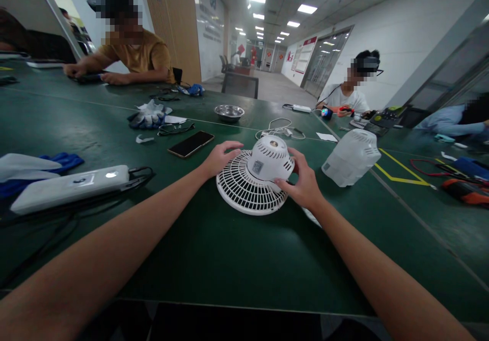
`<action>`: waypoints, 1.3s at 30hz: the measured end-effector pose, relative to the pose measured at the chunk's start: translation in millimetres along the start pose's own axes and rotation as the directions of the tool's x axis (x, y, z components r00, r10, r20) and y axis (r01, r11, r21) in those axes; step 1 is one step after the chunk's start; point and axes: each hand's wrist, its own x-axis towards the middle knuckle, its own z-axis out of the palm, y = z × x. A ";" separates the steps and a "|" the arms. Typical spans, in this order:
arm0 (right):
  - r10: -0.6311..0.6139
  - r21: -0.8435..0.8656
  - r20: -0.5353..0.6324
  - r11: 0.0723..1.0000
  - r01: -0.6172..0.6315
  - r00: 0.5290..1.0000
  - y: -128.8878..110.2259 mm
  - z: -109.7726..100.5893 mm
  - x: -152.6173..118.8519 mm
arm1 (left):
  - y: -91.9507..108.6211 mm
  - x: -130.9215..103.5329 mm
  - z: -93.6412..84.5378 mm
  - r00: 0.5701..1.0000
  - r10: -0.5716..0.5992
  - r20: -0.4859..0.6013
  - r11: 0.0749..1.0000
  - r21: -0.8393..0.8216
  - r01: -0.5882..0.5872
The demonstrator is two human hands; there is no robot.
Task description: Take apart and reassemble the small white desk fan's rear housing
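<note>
A white fan head (pixel 271 160) lies on the green table, its round slatted grille (pixel 239 191) down and its vented motor housing up. My right hand (pixel 303 180) is closed around the right side of the housing, thumb toward me and fingers on the far side. At the upper left rim of the grille is my left hand (pixel 222 159), its thumb and fingers stretched out and apart; whether they press on the rim is unclear. A white part, mostly hidden, shows under my right wrist. The translucent white vented cover (pixel 351 159) stands to the right.
Around the green table (pixel 237 259) lie a phone (pixel 191 143), a metal bowl (pixel 229 112), a white cable (pixel 280 127), gloves (pixel 148 115) and a white power bank-like device (pixel 72 188). An orange-black tool (pixel 466 192) lies far right. Other people sit across the table.
</note>
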 end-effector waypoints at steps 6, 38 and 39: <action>0.026 -0.025 0.042 0.999 -0.025 0.999 -6.4 -5.6 0.5 | 38.9 -16.4 6.1 0.944 0.186 0.274 0.975 0.065 -0.211; 0.071 -0.013 0.132 0.997 -0.070 0.989 -6.0 -9.3 9.8 | 48.1 -13.1 14.3 0.923 0.176 0.341 0.960 0.148 -0.238; 0.066 -0.020 0.127 0.998 -0.064 0.990 -6.8 -9.0 9.3 | 47.8 -12.7 13.9 0.922 0.179 0.344 0.957 0.157 -0.244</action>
